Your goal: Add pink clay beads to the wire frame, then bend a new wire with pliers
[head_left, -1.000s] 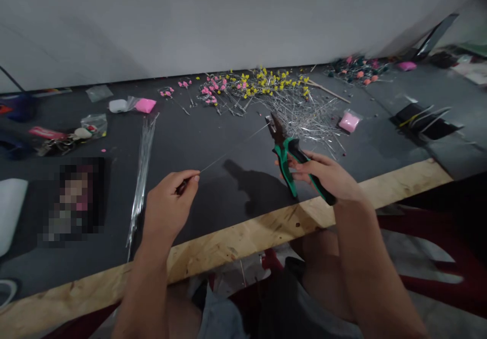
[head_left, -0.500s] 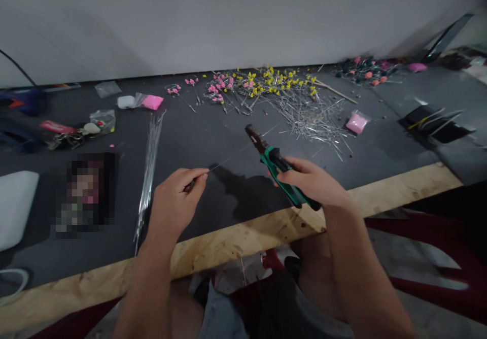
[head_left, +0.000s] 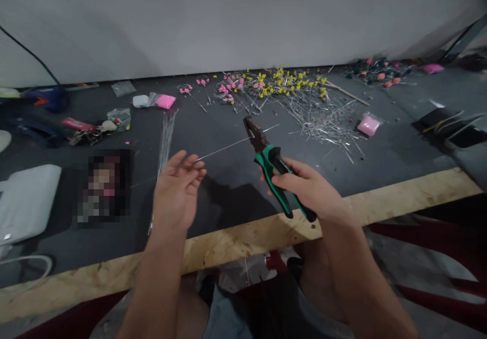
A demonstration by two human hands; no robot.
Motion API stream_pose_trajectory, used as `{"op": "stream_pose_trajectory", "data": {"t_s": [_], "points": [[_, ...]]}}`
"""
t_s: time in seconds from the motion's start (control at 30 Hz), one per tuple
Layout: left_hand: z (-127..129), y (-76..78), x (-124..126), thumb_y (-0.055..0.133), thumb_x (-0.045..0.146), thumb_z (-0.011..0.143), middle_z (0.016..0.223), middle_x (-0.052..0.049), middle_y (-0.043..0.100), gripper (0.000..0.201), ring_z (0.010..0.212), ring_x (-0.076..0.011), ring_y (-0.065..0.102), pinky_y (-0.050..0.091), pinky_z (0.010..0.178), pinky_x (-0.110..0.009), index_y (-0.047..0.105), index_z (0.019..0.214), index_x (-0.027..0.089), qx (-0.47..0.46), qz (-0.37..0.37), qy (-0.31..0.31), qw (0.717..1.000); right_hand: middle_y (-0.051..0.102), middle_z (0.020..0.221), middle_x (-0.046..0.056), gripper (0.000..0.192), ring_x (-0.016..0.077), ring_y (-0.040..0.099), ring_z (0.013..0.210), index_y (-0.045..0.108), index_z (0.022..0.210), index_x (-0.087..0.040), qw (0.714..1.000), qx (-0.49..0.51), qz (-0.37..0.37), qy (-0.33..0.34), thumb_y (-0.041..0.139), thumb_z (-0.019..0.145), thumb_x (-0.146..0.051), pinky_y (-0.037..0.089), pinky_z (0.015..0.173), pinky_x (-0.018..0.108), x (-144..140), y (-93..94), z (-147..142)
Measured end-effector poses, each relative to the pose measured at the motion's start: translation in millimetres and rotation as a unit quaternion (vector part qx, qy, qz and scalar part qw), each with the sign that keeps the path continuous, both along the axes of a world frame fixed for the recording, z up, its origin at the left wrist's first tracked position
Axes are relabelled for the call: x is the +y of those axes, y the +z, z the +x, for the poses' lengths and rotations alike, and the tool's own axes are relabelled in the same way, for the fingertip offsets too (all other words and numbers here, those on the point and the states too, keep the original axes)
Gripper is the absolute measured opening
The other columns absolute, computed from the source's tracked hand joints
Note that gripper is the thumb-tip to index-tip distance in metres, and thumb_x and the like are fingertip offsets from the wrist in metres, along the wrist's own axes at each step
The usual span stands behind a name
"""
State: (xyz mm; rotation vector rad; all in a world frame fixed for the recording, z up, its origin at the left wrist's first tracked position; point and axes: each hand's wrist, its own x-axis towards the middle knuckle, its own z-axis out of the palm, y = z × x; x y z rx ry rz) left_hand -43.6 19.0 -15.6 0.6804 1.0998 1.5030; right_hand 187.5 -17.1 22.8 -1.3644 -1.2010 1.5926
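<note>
Two hands, one wire, one pair of pliers

Left hand (head_left: 178,192) spread loose, fingers apart, thin wire (head_left: 224,149) resting across the fingertips and running up and right toward the pliers' nose. Right hand (head_left: 308,189) clamped round the green-and-black handles of the pliers (head_left: 272,165), nose pointing up and away, close to the wire's far end. Left of the left hand, a bundle of long wires (head_left: 164,141). Beyond both hands, a heap of cut wire pieces (head_left: 323,118) with yellow and pink beads. Near both wrists, the wooden table edge (head_left: 243,240).

Right hand (head_left: 310,189) grips green-handled pliers (head_left: 272,164) on a thin wire (head_left: 224,148) that crosses the left hand's (head_left: 177,197) spread fingers (head_left: 190,169).
</note>
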Motion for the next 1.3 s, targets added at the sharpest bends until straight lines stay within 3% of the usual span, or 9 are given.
{"op": "stream_pose_trajectory", "data": {"t_s": [0.1,0.17,0.3,0.4,0.73,0.97,1.3], "points": [[27,4.0,-12,0.07,0.011,0.066,0.092,0.0,0.067,0.036,0.082,-0.0117,0.064,0.052,0.077,-0.026,0.063,0.099,0.024,-0.024,0.046,-0.036,0.998,0.055,0.081,0.0,0.014,0.0132,0.053,0.071,0.056,0.087,-0.02,0.999,-0.006,0.001,0.038,0.054,0.079,-0.032,0.041,0.065,0.026,-6,2.9,-17],[36,6.6,-18,0.07,0.014,0.069,0.089,0.0,0.069,0.029,0.081,-0.0123,0.065,0.053,0.077,-0.027,0.065,0.096,0.024,-0.013,0.08,-0.029,0.996,0.052,0.077,-0.001,0.013,0.0123,0.049,0.068,0.054,0.084,-0.02,0.996,-0.04,0.015,0.072,0.053,0.08,-0.032,0.038,0.062,0.026,-7,4.1,-27],[33,5.3,-21,0.069,0.016,0.073,0.084,0.001,0.069,0.01,0.079,-0.0125,0.066,0.054,0.077,-0.029,0.066,0.081,0.022,0.007,0.116,0.021,0.993,0.048,0.076,-0.002,0.008,0.012,0.045,0.071,0.051,0.079,-0.019,0.987,-0.1,0.061,0.114,0.051,0.079,-0.027,0.035,0.063,0.025,-5,5.4,-40],[27,0.8,-17,0.069,0.016,0.072,0.085,0.001,0.069,0.009,0.079,-0.0126,0.065,0.054,0.078,-0.03,0.067,0.079,0.022,0.021,0.129,0.038,0.991,0.047,0.077,-0.002,0.007,0.012,0.045,0.072,0.051,0.08,-0.019,0.985,-0.102,0.064,0.124,0.05,0.079,-0.026,0.035,0.064,0.025,-1,4.3,-45],[26,-8.4,-6,0.074,0.019,0.067,0.082,0.001,0.068,0.011,0.075,-0.0095,0.063,0.051,0.074,-0.024,0.068,0.075,0.021,0.004,0.085,0.044,0.995,0.05,0.085,0.0,0.013,0.0137,0.048,0.079,0.054,0.088,-0.02,0.989,-0.069,0.025,0.126,0.052,0.077,-0.025,0.037,0.069,0.026,-2,0.8,-51],[30,-8.1,-6,0.073,0.018,0.068,0.08,0.0,0.068,0.011,0.075,-0.011,0.063,0.053,0.076,-0.027,0.068,0.077,0.021,0.028,0.089,0.027,0.995,0.047,0.083,0.0,0.007,0.0136,0.046,0.077,0.052,0.08,-0.019,0.985,-0.121,0.065,0.103,0.05,0.077,-0.026,0.037,0.068,0.027,-3,-6.3,-47],[34,-12.0,-5,0.07,0.017,0.072,0.08,0.0,0.07,0.007,0.079,-0.0145,0.067,0.055,0.076,-0.032,0.066,0.077,0.02,0.018,0.085,-0.018,0.996,0.049,0.089,0.002,0.009,0.0156,0.048,0.085,0.053,0.081,-0.019,0.989,-0.099,0.066,0.085,0.052,0.077,-0.026,0.037,0.076,0.029,-5,-8.3,-35]]}}
